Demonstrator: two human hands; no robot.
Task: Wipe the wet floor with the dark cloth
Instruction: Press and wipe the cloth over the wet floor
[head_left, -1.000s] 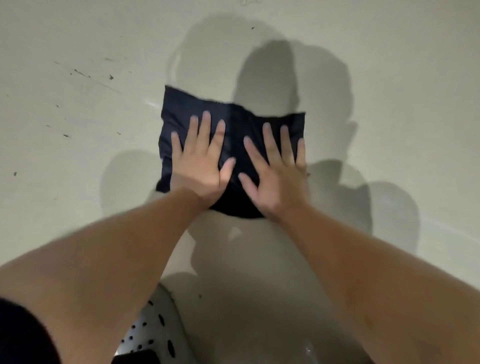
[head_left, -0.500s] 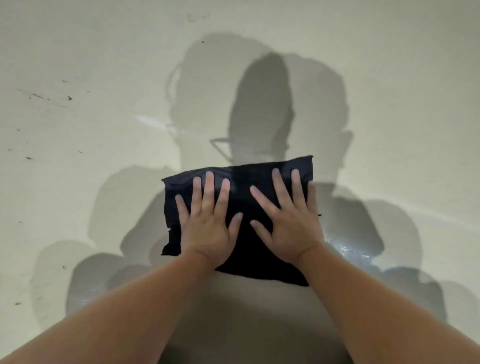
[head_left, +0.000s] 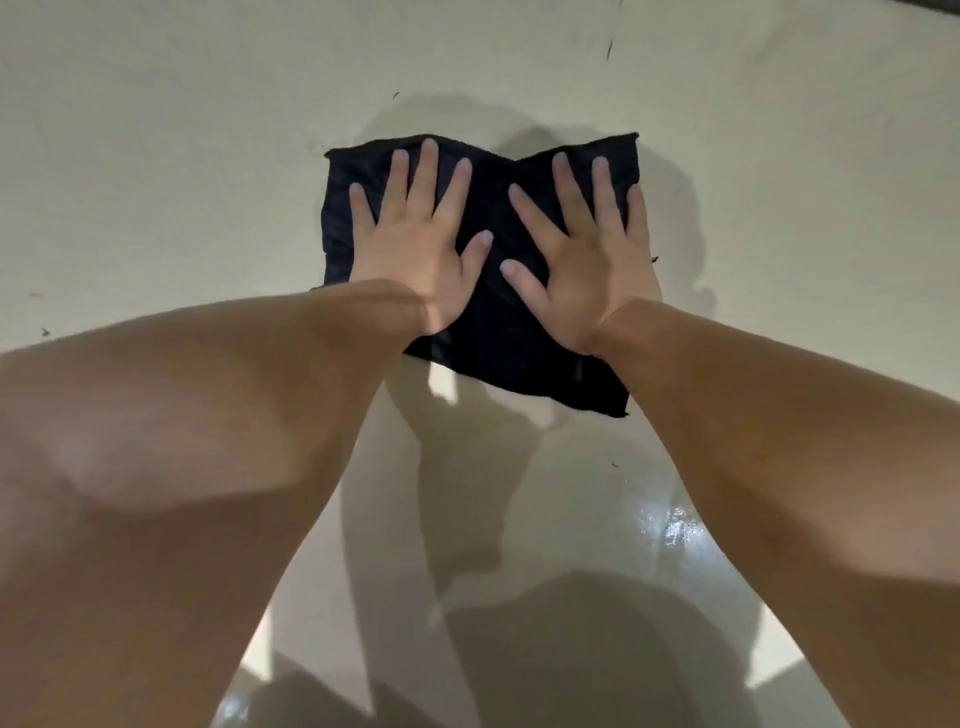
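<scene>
The dark cloth (head_left: 498, 176) lies spread flat on the pale floor (head_left: 182, 156), straight ahead of me. My left hand (head_left: 415, 260) presses palm-down on its left half with the fingers spread. My right hand (head_left: 587, 260) presses palm-down on its right half in the same way. Neither hand grips the fabric. A glossy wet patch (head_left: 670, 525) shines on the floor nearer to me, beside my right forearm. A damp, darker area (head_left: 675, 208) surrounds the cloth's far and right sides.
Small dark specks (head_left: 44, 331) dot the floor at the left. A thin dark mark (head_left: 609, 49) sits at the far side, and a dark edge (head_left: 930, 8) shows in the top right corner. My shadows cover the floor near me.
Both hands drew the cloth toward me, then pushed it away again across the floor. They stayed flat on it the whole time.
</scene>
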